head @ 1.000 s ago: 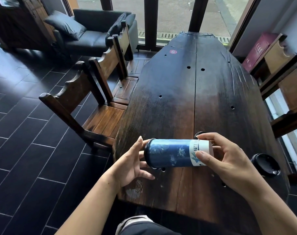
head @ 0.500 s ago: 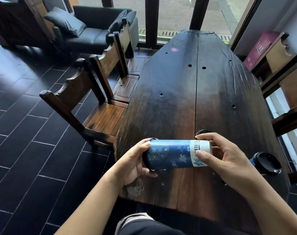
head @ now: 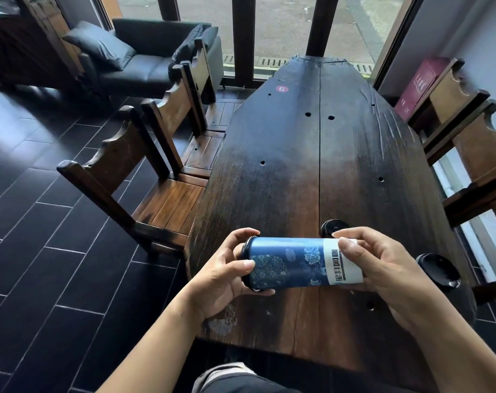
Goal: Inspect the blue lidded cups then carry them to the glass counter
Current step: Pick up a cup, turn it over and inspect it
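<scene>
A blue lidded cup [head: 292, 262] lies on its side over the near end of the dark wooden table [head: 269, 171]; its black lid points to nine o'clock, its white-banded base to three; the left hand [head: 221, 282] grasps the lid end, thumb on the blue wall, fingers curled over the rim; the right hand [head: 388, 270] grasps the white band, thumb pressed on it; a second cup [head: 330, 226] stands upright at one o'clock of the held one, just behind the right fingers; a third cup [head: 438, 272] stands at three o'clock, beyond the right hand; wooden chairs [head: 156, 199] line the table at ten o'clock; a black sofa [head: 144, 69] sits at eleven
</scene>
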Demonstrator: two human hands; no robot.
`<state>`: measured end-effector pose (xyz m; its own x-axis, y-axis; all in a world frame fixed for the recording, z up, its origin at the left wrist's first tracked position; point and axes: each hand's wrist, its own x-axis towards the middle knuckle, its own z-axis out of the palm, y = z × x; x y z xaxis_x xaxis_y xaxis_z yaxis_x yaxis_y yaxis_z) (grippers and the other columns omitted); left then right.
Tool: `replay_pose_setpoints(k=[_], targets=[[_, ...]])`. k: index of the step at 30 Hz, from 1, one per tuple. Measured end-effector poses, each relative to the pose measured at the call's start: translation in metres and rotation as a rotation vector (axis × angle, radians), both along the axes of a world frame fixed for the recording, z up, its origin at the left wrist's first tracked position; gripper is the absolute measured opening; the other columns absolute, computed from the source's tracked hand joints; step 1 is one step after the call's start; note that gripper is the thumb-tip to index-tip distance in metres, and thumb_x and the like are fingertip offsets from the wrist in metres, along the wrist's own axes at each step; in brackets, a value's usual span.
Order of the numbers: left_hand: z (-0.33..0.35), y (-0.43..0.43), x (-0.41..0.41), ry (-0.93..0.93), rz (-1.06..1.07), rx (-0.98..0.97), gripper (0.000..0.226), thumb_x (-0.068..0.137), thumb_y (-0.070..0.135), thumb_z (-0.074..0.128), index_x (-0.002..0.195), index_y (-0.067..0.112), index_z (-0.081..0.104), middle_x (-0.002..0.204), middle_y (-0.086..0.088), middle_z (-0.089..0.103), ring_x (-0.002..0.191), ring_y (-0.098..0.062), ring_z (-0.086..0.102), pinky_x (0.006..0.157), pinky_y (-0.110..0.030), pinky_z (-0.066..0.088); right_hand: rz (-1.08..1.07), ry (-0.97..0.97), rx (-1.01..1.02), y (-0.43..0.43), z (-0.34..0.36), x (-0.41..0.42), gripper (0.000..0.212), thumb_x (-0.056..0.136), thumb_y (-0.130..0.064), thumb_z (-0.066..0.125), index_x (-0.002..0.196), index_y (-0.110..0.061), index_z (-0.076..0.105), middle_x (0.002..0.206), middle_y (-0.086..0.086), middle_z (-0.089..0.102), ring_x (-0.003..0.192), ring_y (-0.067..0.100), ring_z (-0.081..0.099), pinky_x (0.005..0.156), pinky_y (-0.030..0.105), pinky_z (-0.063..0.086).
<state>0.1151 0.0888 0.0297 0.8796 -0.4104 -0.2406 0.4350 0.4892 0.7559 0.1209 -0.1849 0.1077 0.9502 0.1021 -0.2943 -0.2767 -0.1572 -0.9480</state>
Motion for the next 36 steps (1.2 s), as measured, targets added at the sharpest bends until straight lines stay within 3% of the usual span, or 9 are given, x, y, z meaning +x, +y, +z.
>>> replay_pose_setpoints(k=[4, 9, 13, 16, 18, 21, 25, 32, 36], targets=[[0.001, 0.000, 0.001, -0.024, -0.003, -0.004, 0.061, 0.079, 0.007, 0.070, 0.135, 0.025, 0.054, 0.131, -0.008, 0.061, 0.119, -0.040, 0.060, 0.097, -0.075, 0.044, -0.010, -0.048, -0.043, -0.003, -0.002, -0.001, 0.029, 0.076, -0.048, 0.073, 0.098, -0.029, 0.075, 0.098, 0.019, 0.072, 0.083, 0.023, 0.071, 0.062, 0.034, 0.059], [0.003, 0.002, 0.000, 0.024, -0.026, 0.009, 0.067, 0.083, 0.017, 0.068, 0.146, 0.023, 0.048, 0.142, -0.012, 0.057, 0.122, -0.043, 0.057, 0.100, -0.073, 0.044, -0.012, -0.148, -0.101, -0.005, -0.004, -0.002, 0.050, 0.064, -0.064, 0.072, 0.105, -0.034, 0.073, 0.097, 0.008, 0.074, 0.093, 0.027, 0.072, 0.071, 0.041, 0.060], [0.010, 0.000, -0.001, 0.140, -0.033, 0.117, 0.062, 0.082, 0.040, 0.069, 0.140, 0.024, 0.055, 0.148, -0.020, 0.051, 0.113, -0.042, 0.062, 0.086, -0.064, 0.057, 0.060, -0.186, -0.082, -0.005, 0.001, -0.006, 0.058, 0.063, -0.066, 0.083, 0.110, -0.034, 0.072, 0.099, 0.009, 0.075, 0.092, 0.026, 0.074, 0.075, 0.039, 0.061], [0.011, -0.001, -0.002, 0.174, -0.076, 0.211, 0.060, 0.088, 0.055, 0.060, 0.138, 0.024, 0.057, 0.141, -0.027, 0.056, 0.106, -0.043, 0.066, 0.068, -0.050, 0.063, 0.122, -0.187, -0.057, -0.002, 0.007, -0.010, 0.040, 0.074, -0.040, 0.079, 0.113, -0.032, 0.071, 0.100, 0.010, 0.075, 0.087, 0.026, 0.072, 0.070, 0.031, 0.059], [0.011, 0.000, -0.001, 0.181, -0.114, 0.244, 0.061, 0.091, 0.060, 0.054, 0.139, 0.024, 0.056, 0.136, -0.029, 0.060, 0.104, -0.045, 0.068, 0.059, -0.041, 0.063, 0.135, -0.201, -0.078, -0.002, 0.007, -0.010, 0.039, 0.075, -0.033, 0.077, 0.114, -0.033, 0.070, 0.102, 0.009, 0.074, 0.089, 0.028, 0.072, 0.074, 0.038, 0.061], [0.011, 0.000, -0.001, 0.147, -0.099, 0.244, 0.055, 0.092, 0.055, 0.054, 0.137, 0.024, 0.057, 0.135, -0.028, 0.061, 0.099, -0.042, 0.069, 0.055, -0.037, 0.062, 0.140, -0.210, -0.091, -0.003, 0.004, -0.009, 0.034, 0.084, -0.024, 0.080, 0.115, -0.034, 0.070, 0.103, 0.009, 0.074, 0.094, 0.032, 0.072, 0.082, 0.050, 0.061], [0.010, -0.002, 0.001, 0.171, 0.004, 0.180, 0.063, 0.077, 0.045, 0.073, 0.133, 0.022, 0.058, 0.131, -0.017, 0.060, 0.092, -0.035, 0.069, 0.061, -0.045, 0.062, 0.074, -0.181, -0.067, -0.003, 0.000, -0.008, 0.033, 0.077, -0.039, 0.074, 0.109, -0.037, 0.071, 0.100, 0.007, 0.075, 0.094, 0.021, 0.074, 0.070, 0.034, 0.060], [0.004, -0.001, 0.001, 0.074, 0.062, 0.045, 0.062, 0.076, 0.020, 0.074, 0.135, 0.021, 0.056, 0.137, -0.012, 0.060, 0.118, -0.034, 0.063, 0.083, -0.058, 0.059, -0.017, -0.109, -0.036, -0.009, -0.006, -0.006, 0.061, 0.059, -0.070, 0.080, 0.107, -0.033, 0.073, 0.102, 0.006, 0.074, 0.099, 0.023, 0.073, 0.070, 0.036, 0.060], [0.002, -0.005, 0.001, 0.051, 0.080, 0.013, 0.064, 0.074, 0.014, 0.074, 0.134, 0.021, 0.055, 0.135, -0.014, 0.059, 0.120, -0.035, 0.061, 0.088, -0.063, 0.056, -0.040, -0.046, 0.002, -0.009, -0.004, -0.005, 0.039, 0.075, -0.045, 0.076, 0.105, -0.022, 0.072, 0.102, 0.015, 0.072, 0.098, 0.032, 0.074, 0.064, 0.039, 0.063]])
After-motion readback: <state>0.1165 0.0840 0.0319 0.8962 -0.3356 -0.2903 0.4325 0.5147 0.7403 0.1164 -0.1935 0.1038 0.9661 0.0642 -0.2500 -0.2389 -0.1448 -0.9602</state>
